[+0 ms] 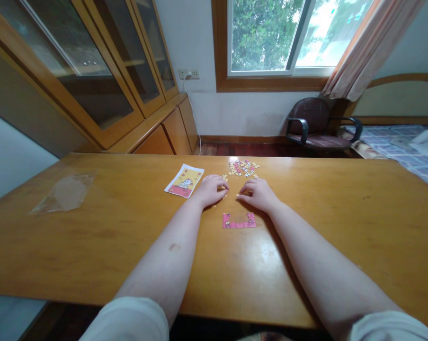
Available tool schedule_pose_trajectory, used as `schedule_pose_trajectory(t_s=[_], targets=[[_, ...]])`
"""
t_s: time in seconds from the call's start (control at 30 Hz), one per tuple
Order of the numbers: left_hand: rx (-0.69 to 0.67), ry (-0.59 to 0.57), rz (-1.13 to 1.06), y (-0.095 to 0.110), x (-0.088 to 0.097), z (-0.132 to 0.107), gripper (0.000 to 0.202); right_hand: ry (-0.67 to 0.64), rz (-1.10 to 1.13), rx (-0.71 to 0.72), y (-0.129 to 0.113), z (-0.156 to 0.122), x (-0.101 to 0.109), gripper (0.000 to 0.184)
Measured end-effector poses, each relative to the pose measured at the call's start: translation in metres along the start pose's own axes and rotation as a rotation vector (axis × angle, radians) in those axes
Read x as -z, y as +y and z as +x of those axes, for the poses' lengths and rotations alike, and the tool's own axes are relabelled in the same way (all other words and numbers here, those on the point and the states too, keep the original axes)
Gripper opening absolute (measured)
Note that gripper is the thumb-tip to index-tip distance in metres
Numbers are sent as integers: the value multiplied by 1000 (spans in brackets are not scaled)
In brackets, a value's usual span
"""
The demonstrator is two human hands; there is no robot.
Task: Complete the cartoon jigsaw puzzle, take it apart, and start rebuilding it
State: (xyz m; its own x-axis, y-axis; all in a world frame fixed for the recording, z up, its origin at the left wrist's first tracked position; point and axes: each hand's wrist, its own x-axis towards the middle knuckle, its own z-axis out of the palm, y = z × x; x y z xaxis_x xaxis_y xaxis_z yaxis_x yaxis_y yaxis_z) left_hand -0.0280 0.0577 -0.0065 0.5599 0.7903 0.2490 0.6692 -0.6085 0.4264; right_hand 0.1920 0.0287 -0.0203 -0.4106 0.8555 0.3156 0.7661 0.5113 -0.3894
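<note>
My right hand (258, 193) pinches a small yellow puzzle piece (237, 195) between thumb and fingertips, just above the table. Across from it, my left hand (211, 189) is closed with curled fingers; whatever sits at its fingertips is too small to make out. A few yellow pieces (225, 177) lie around the left hand, partly hidden by it. Nearer to me is a joined pink puzzle section (239, 225), U-shaped and open at its far side. Beyond both hands spreads a pile of loose puzzle pieces (243, 167), pink, yellow and white.
Left of my left hand lies a picture card (184, 181) with a white character on yellow and pink. A clear plastic bag (65, 192) rests on the left of the wooden table (129, 246). Past the far edge stand a cabinet (153, 125) and an armchair (313, 124).
</note>
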Motion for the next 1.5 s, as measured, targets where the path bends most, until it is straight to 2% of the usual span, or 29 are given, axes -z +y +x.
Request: schedule_pose_trajectory(t_s=[0.17,0.3,0.37,0.43,0.63,0.73,1.0,1.23,1.4,1.5], targets=[[239,236,0,-9,-1,2,20,-48,-23,39,-3,0,-3,15],[403,371,-23,-20,-2,2,21,-29,-43,-4,1,2,-5,18],[425,370,-19,-21,-2,2,22,-38,-45,10,0,1,-2,20],[401,318,17,-19,-3,2,24,-62,-41,52,-3,0,1,21],[229,-19,120,-1,-6,-1,49,-115,-48,102,-14,-2,6,24],[237,-84,113,0,-6,-1,47,-134,-57,101,-14,-2,5,26],[224,27,93,-12,-8,1,31,-76,-59,111,-12,-2,8,28],[426,281,-93,-21,-6,3,26,-156,-50,135,-13,-3,8,30],[516,353,-153,-24,-2,3,25,-166,-44,114,-13,-3,8,41],[542,377,-186,-22,-1,2,24,-179,-56,124,-12,-2,7,40]])
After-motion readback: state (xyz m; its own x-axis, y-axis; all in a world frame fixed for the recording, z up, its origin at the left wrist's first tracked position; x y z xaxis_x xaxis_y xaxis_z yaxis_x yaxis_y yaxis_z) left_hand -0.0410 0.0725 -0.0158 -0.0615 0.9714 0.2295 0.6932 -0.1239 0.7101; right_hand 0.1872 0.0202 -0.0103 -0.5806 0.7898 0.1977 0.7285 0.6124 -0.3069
